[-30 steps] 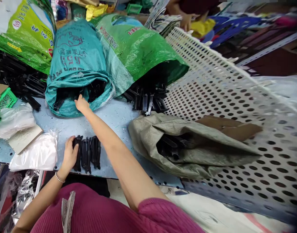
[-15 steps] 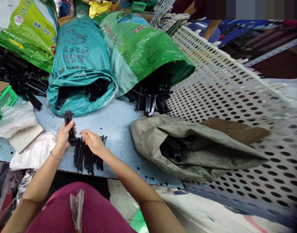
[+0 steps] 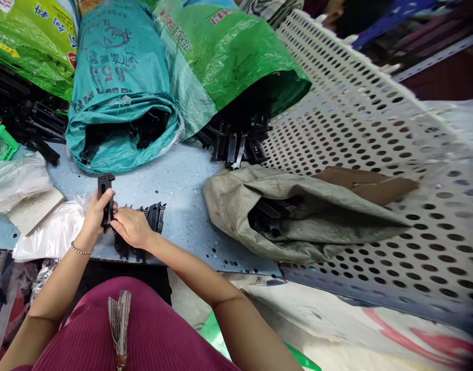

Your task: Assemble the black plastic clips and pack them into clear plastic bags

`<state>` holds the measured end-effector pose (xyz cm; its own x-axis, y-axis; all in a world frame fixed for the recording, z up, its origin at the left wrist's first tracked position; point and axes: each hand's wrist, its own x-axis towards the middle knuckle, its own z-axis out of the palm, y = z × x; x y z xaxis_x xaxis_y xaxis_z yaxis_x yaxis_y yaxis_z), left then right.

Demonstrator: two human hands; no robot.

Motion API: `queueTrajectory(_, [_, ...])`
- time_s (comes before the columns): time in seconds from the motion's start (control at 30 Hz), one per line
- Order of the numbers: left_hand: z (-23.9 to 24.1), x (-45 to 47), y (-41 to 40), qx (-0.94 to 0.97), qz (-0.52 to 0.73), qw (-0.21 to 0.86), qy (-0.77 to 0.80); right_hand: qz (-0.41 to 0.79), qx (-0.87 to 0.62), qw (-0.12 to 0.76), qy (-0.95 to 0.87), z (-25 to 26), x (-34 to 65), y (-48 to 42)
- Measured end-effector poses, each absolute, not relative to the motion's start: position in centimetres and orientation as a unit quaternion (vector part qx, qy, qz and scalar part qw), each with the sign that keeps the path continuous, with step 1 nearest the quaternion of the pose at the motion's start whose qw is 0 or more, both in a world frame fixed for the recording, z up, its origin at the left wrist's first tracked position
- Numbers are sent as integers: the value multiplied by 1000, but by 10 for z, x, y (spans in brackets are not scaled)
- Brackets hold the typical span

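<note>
My left hand (image 3: 95,214) grips a black plastic part (image 3: 104,191) that stands upright on the blue table (image 3: 182,185). Close beside it, my right hand (image 3: 130,226) lies on a row of black plastic parts (image 3: 153,221) near the table's front edge, its fingers curled over them and touching the upright part. Whether it holds one I cannot tell. Behind the hands a teal woven sack (image 3: 120,98) lies open with more black parts in its mouth.
A green sack (image 3: 228,67) spills black parts (image 3: 234,144) at the back. A grey sack (image 3: 298,216) with parts lies to the right against a white perforated panel (image 3: 375,154). White plastic bags (image 3: 46,237), a paper pad and a green crate (image 3: 2,147) sit left.
My right hand came back from the teal sack's mouth to the row of parts. My left hand lifted one part upright and still holds it; the right hand now touches it.
</note>
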<state>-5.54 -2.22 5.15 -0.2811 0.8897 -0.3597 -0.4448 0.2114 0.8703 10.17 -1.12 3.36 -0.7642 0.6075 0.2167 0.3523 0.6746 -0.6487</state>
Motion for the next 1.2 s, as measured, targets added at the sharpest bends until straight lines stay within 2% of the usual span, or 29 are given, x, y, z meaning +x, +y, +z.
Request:
queueTrajectory(0.13, [22, -62, -39, 247, 580, 477, 612, 328, -296, 134, -887, 45, 99, 35])
queueTrajectory(0.23, [-9, -61, -60, 315, 506, 436, 674, 215, -462, 113, -853, 57, 87, 120])
queueTrajectory(0.3, [-26, -52, -72, 375, 471, 377, 704, 140, -581, 61, -800, 60, 76, 178])
queueTrajectory(0.37, [-37, -41, -79, 418, 462, 327, 710, 134, -610, -22, -781, 60, 65, 222])
queueTrajectory(0.43, [-42, -34, -81, 443, 455, 311, 707, 139, -608, -63, -779, 59, 60, 244])
queueTrajectory(0.63, [-21, -48, -71, 488, 477, 260, 683, 119, -591, -33, -797, 52, 93, 207])
queueTrajectory(0.7, [-9, -49, -59, 488, 511, 292, 644, 125, -568, -9, -814, 50, 113, 178])
queueTrajectory(0.8, [7, -40, -30, 434, 564, 401, 577, 147, -541, 3, -828, 52, 131, 136])
queueTrajectory(0.9, [19, -29, 3, 290, 610, 513, 529, 122, -529, 4, -840, 56, 129, 99])
queueTrajectory(1.0, [29, -30, 31, 146, 623, 613, 463, 56, -428, 17, -902, 60, 116, 60])
queueTrajectory(1.1, [36, -42, 39, 89, 622, 615, 476, 70, -248, 56, -965, 66, 110, 33])
queueTrajectory(1.2, [46, -51, 18, 126, 623, 607, 476, 172, -249, 171, -938, 73, 113, 36])
